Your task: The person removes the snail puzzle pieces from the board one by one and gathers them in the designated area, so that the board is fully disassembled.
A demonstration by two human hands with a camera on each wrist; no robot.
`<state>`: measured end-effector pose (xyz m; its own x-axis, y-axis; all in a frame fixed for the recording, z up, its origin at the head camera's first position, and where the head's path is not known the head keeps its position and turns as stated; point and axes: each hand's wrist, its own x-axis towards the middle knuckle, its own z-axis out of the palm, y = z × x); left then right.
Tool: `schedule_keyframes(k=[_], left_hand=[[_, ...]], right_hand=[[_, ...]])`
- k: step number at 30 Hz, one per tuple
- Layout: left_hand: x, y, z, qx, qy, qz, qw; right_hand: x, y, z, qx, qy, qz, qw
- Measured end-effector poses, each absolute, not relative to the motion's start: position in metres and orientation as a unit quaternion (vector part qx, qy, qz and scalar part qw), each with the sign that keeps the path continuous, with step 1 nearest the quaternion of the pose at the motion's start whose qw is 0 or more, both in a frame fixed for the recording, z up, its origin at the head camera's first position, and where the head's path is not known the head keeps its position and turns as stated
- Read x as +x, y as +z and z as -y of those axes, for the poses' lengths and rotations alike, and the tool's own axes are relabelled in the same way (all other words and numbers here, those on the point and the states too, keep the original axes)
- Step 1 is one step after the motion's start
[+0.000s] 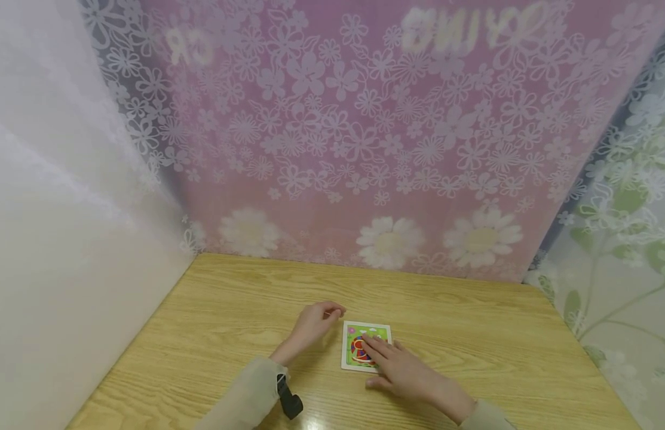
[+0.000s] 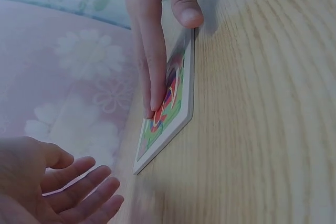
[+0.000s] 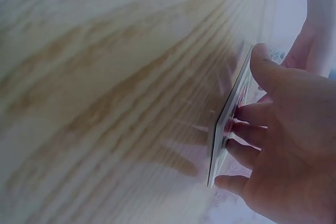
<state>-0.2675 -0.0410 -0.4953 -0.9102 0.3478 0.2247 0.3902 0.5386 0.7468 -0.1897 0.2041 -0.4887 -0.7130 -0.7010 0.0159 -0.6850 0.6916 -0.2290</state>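
A small square picture board with a white border lies flat on the wooden table; its picture is green with a red and blue figure. My right hand rests its straight fingers on the picture, with the thumb off to the near side. From the right wrist view, the fingertips meet the board's face while the thumb reaches its edge. To the left of the board is my left hand, apart from it. The left wrist view shows its fingers loosely bent and holding nothing.
The wood-grain table spreads around the board. A pink flowered cloth stands behind it, a white wall on the left and a leaf-patterned cloth on the right. A black strap is on the left sleeve.
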Motion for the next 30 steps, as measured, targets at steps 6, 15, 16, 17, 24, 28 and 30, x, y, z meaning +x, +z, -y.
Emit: schedule_keyframes(k=[6,15,16,17,24,28,30], left_hand=[[-0.273,-0.497,0.033,-0.217,-0.415,0.883,0.000],[-0.277,-0.500,0.024,-0.220,-0.390,0.894,-0.007],[-0.277,-0.499,0.024,-0.220,-0.386,0.896,-0.006],[-0.277,-0.499,0.023,-0.222,-0.384,0.896,-0.005],[-0.274,-0.496,0.021,-0.230,-0.365,0.902,-0.006],[-0.273,-0.495,0.020,-0.230,-0.353,0.907,-0.006],[-0.273,-0.495,0.019,-0.227,-0.353,0.908,-0.009]], right_hand=[[-0.193,-0.496,-0.205,-0.374,-0.102,-0.921,0.026],[-0.196,-0.495,-0.207,-0.375,-0.098,-0.921,0.025],[-0.195,-0.495,-0.207,-0.376,-0.095,-0.921,0.022],[-0.195,-0.495,-0.207,-0.377,-0.092,-0.922,0.020],[-0.193,-0.491,-0.205,-0.379,-0.092,-0.921,0.008],[-0.192,-0.488,-0.205,-0.378,-0.089,-0.921,0.007],[-0.192,-0.488,-0.204,-0.378,-0.091,-0.921,0.008]])
